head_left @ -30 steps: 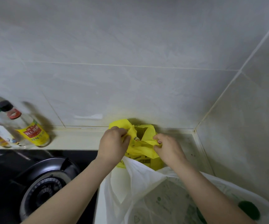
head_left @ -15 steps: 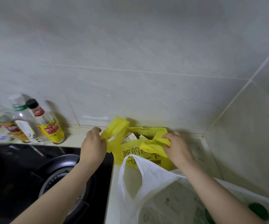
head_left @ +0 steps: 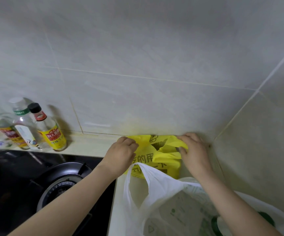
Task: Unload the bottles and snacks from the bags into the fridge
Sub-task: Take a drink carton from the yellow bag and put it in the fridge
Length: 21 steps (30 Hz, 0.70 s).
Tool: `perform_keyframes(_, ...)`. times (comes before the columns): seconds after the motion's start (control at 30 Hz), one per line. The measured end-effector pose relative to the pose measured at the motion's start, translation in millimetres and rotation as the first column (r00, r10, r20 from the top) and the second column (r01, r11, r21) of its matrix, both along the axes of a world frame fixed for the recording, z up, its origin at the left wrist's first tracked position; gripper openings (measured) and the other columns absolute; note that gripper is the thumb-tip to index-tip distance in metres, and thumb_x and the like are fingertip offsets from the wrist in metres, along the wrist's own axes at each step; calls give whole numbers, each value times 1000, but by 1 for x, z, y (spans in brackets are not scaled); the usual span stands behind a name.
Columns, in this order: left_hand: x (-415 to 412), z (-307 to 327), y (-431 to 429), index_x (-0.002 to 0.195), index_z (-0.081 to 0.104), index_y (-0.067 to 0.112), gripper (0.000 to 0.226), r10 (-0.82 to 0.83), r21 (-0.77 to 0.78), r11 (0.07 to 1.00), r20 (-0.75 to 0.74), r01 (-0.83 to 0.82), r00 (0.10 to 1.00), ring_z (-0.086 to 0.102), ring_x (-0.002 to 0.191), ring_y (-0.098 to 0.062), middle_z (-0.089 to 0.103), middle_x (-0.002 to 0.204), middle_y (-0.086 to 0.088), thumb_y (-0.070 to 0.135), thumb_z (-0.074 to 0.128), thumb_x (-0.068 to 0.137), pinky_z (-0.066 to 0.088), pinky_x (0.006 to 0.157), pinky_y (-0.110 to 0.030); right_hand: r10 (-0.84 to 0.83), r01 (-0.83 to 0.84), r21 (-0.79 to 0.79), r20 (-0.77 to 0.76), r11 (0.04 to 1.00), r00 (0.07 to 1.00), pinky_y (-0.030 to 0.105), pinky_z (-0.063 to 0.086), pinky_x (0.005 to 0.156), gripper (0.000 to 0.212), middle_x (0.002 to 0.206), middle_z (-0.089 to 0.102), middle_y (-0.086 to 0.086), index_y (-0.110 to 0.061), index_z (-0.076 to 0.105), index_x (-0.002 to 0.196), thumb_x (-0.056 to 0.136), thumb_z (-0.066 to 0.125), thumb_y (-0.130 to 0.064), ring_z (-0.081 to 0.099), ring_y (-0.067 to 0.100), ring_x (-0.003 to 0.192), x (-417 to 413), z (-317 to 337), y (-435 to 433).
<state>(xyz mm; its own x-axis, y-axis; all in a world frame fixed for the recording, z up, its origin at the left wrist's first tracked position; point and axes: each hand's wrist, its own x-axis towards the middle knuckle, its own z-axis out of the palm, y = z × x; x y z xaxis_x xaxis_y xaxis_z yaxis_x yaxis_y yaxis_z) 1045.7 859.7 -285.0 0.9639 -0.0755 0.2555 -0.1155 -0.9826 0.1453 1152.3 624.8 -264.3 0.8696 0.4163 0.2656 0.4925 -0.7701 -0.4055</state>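
The left hand (head_left: 120, 155) has its fingers curled tight around the left upper edge of the yellow bag (head_left: 165, 157), bunching the plastic at the knuckles. The right hand (head_left: 195, 150) grips the bag's right upper edge, with the fingertips folded in and a pleat of yellow plastic pinched beneath them. The two hands are apart, with the bag's crumpled mouth between them. The yellow bag has black printing on its front and sits on the counter (head_left: 90, 144) against the tiled wall (head_left: 137, 74), in the corner. Its folded top hides whatever is inside, so I cannot tell what it contains. Just in front of the yellow bag and touching its lower front stands a white plastic bag (head_left: 161, 195), with one handle loop upright. Printed packaging and something dark green (head_left: 266, 218) show through the white bag's thin side, but what they are is unclear. Well to the left of the yellow bag, a group of condiment bottles (head_left: 51, 128) stands upright along the wall. The nearest one has a black cap and a yellow label. To the yellow bag's lower left is a black stove burner (head_left: 61, 183).
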Motion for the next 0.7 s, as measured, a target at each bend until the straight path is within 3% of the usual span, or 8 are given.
perform_keyframes(0.07, 2, -7, 6, 96, 72, 11, 38, 84, 35, 996, -98, -81, 992, 67, 87, -31, 71, 90, -5, 16, 84, 61, 57, 70, -31, 139, -139, 30, 9, 990, 990, 25, 41, 92, 38, 114, 63, 4, -13, 68, 114, 78, 67, -2, 58, 21, 105, -15, 5, 10)
perform_keyframes(0.1, 2, -8, 7, 109, 68, 10, 39, 113, 26, 994, -158, -110, 981, 62, 102, -34, 70, 103, -7, 19, 77, 72, 54, 83, -36, 206, -206, 18, 0, 978, 979, 25, 43, 92, 37, 115, 63, 1, -15, 67, 115, 80, 66, -5, 59, 19, 106, -21, 4, 16)
perform_keyframes(0.2, 2, -15, 11, 141, 40, 19, 46, 218, 132, 974, -340, -183, 915, 25, 141, -30, 40, 147, -3, 32, 44, 97, 27, 112, -40, 300, -310, -54, -143, 949, 943, 28, 45, 95, 37, 124, 60, -2, -19, 62, 124, 87, 61, -15, 55, 17, 115, -29, -3, 35)
perform_keyframes(0.27, 1, -19, 13, 146, 30, 23, 49, 266, 175, 962, -407, -211, 874, 15, 144, -29, 25, 155, -4, 37, 38, 99, 20, 115, -42, 285, -322, -130, -242, 938, 927, 28, 41, 98, 41, 132, 55, -2, -19, 55, 131, 90, 59, -20, 49, 16, 123, -28, -8, 47)
perform_keyframes(0.43, 2, -25, 17, 150, 20, 25, 53, 281, 177, 959, -454, -224, 846, 11, 146, -30, 16, 158, -5, 40, 33, 100, 18, 116, -44, 164, -271, -273, -358, 923, 919, 31, 39, 100, 53, 136, 52, 5, -13, 50, 134, 87, 63, -33, 46, 22, 126, -17, -21, 66)
perform_keyframes(0.53, 8, -26, 20, 142, 40, 19, 46, 193, 93, 981, -381, -171, 904, 30, 137, -35, 35, 150, -8, 34, 41, 98, 30, 110, -44, 115, -237, -334, -347, 912, 931, 35, 43, 96, 53, 128, 57, 8, -11, 54, 127, 82, 67, -36, 49, 26, 120, -9, -29, 71)
perform_keyframes(0.63, 18, -24, 24, 93, 73, 19, 25, 19, 76, 997, -240, -1, 971, 57, 107, -43, 65, 117, -8, 30, 58, 77, 52, 84, -52, 106, -231, -368, -328, 901, 939, 33, 46, 86, 42, 117, 62, 5, -14, 59, 115, 78, 67, -33, 54, 26, 111, -4, -35, 74)
perform_keyframes(0.7, 28, -22, 23, 78, 74, 23, 17, -10, 105, 994, -245, 36, 969, 44, 124, -48, 56, 134, -6, 32, 59, 78, 43, 95, -61, 93, -221, -356, -343, 908, 935, 31, 47, 81, 34, 110, 65, 4, -14, 61, 108, 75, 65, -24, 57, 26, 105, -1, -38, 74)
